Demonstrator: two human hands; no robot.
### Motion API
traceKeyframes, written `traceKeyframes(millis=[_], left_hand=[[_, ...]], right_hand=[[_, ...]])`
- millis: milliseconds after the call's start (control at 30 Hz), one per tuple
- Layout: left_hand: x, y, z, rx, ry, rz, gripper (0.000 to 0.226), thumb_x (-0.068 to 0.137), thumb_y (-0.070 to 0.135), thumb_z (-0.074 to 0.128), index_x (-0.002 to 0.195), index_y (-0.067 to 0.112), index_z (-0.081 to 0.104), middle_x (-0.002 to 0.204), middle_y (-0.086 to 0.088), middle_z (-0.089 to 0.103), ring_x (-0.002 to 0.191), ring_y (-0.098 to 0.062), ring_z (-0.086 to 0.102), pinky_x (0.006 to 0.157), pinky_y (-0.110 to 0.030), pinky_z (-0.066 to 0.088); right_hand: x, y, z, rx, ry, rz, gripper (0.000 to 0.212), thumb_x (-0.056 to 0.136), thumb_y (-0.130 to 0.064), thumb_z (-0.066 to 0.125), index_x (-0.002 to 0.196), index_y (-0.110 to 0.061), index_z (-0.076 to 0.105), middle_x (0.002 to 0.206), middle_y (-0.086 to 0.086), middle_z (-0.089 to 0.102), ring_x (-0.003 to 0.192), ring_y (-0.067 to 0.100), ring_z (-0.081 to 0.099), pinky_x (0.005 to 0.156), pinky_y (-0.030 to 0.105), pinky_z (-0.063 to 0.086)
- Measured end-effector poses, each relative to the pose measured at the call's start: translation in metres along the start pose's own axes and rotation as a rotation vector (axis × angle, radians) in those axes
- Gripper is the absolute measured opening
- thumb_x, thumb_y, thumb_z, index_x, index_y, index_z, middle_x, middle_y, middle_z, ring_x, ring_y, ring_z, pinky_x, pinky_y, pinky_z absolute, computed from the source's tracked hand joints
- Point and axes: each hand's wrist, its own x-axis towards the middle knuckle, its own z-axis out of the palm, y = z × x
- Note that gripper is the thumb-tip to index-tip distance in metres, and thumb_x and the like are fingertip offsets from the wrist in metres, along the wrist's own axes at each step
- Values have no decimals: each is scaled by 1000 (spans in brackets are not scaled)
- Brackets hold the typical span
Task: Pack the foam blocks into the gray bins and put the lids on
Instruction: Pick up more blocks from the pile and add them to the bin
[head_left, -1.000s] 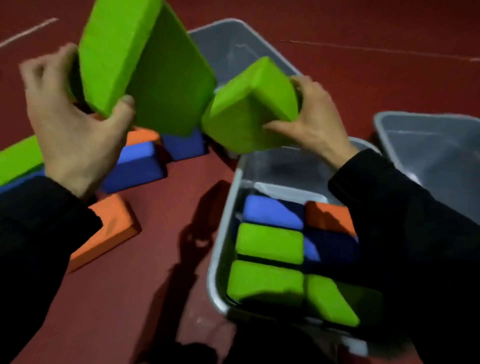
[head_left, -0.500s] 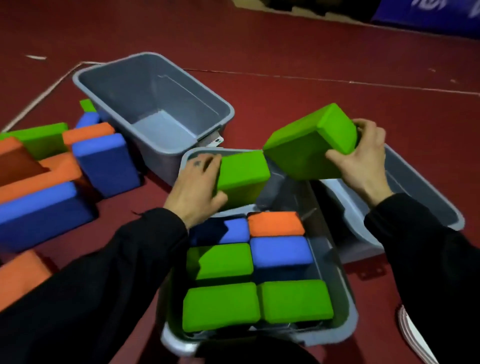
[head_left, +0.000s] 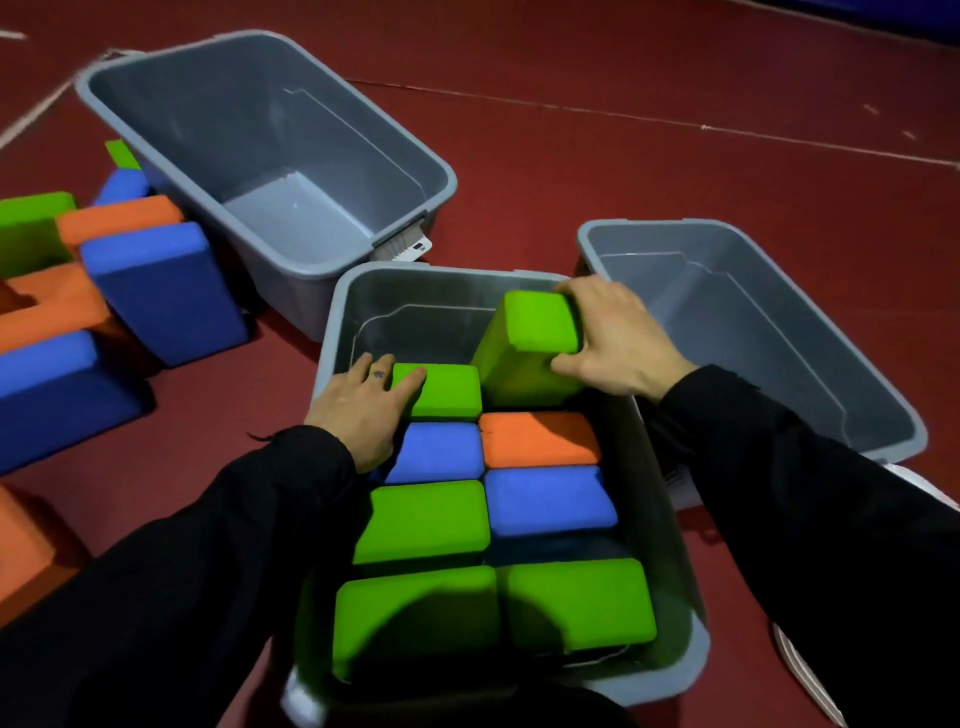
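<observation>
Both green blocks, carried above the bin half a second ago, are now down inside the middle bin (head_left: 332, 332). The left hand (head_left: 363, 410) presses one green block (head_left: 441, 389) flat into the far row, fingers straight on its top. The right hand (head_left: 618, 338) grips the second green block (head_left: 524, 343), fingers curled over its far end, thumb on the near face; it stands tilted (not yet seated) in the gap beneath the fingertips. Judgement: this bin is nearly full; two empty bins (head_left: 270, 150) and the loose blocks (head_left: 156, 286) left of the left hand remain. No lid visible.
</observation>
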Motion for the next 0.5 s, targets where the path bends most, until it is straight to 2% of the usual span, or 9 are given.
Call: traceKeyframes(millis=[167, 333, 500], left_hand=[[0, 4, 3, 55, -37, 2, 81, 94, 36, 42, 162, 29, 0, 168, -17, 11, 153, -38, 18, 116, -47, 28], [-4, 10, 9, 71, 12, 4, 72, 97, 33, 35, 162, 22, 6, 170, -13, 5, 156, -34, 9, 116, -50, 26], [-4, 9, 8, -48, 95, 81, 68, 93, 28, 43, 155, 10, 23, 163, -13, 24, 152, -31, 21, 117, -49, 31]], right_hand=[[0, 13, 30, -28, -183, -107, 93, 62, -62, 58, 147, -30, 39, 130, 5, 53, 112, 32, 54, 99, 45, 43], [13, 18, 48, -108, -202, -159, 96, 66, -64, 51, 152, -26, 36, 133, 9, 53, 114, 36, 53, 103, 47, 39], [7, 20, 63, -218, -238, -189, 96, 70, -64, 44, 155, -20, 28, 145, 9, 48, 124, 38, 48, 113, 53, 31]])
